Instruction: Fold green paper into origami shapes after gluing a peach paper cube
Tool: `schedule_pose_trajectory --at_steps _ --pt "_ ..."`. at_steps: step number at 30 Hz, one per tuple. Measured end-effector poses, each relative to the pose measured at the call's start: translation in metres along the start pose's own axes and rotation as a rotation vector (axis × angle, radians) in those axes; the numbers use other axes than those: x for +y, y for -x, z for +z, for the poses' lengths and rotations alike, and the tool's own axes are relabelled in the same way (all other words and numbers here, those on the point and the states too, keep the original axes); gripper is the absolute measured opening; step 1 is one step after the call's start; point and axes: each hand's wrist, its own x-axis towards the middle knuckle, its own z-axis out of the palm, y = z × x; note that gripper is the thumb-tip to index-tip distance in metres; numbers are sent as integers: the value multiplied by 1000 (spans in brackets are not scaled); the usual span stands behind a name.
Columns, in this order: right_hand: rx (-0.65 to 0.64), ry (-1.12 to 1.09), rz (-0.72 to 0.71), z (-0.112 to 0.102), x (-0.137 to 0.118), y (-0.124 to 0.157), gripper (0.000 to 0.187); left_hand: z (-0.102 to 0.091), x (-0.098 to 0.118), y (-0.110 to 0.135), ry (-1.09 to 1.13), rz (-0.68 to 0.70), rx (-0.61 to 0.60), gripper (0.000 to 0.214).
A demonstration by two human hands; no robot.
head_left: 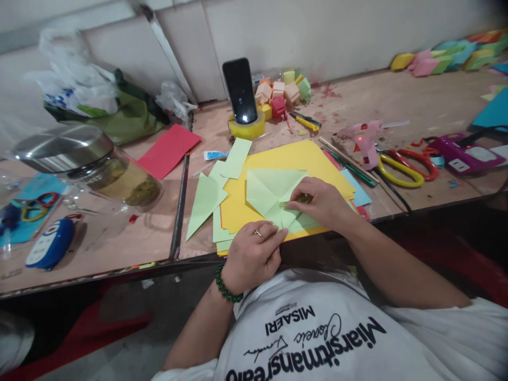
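A pale green paper sheet (270,193), partly folded with creases, lies on a stack of yellow sheets (293,164) near the table's front edge. My left hand (252,254), with a ring and a green bead bracelet, pinches the paper's near corner with fingers closed. My right hand (321,203) presses down on a fold at the paper's right side, fingers curled onto it. Green paper offcuts (206,198) lie just left of the stack.
A phone (240,90) stands in a yellow tape roll (248,129) behind the stack. Folded paper cubes (281,92), a pink glue gun (365,140), yellow-and-red scissors (400,164) and pencils sit at right. A glass jar (103,169), red paper (169,151) and bags sit at left.
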Motion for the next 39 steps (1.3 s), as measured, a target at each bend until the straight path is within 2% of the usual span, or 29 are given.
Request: schedule_pose_trajectory --at_steps 10,21,33,36,37,39 --pt "5 21 -7 2 3 2 18 0 1 0 4 -10 -43 34" --pt "1 60 -6 2 2 2 18 -1 -1 1 30 -25 -84 46" --pt "-11 70 10 2 2 3 17 -2 -2 -1 39 -8 -98 36" --pt "19 117 -6 1 0 5 10 -4 0 -4 23 -39 -132 33" --pt "24 123 -22 0 -1 7 14 -5 1 -5 17 -55 -149 32" --pt "-6 120 -74 -1 -5 11 39 -6 3 -6 10 -77 -178 30"
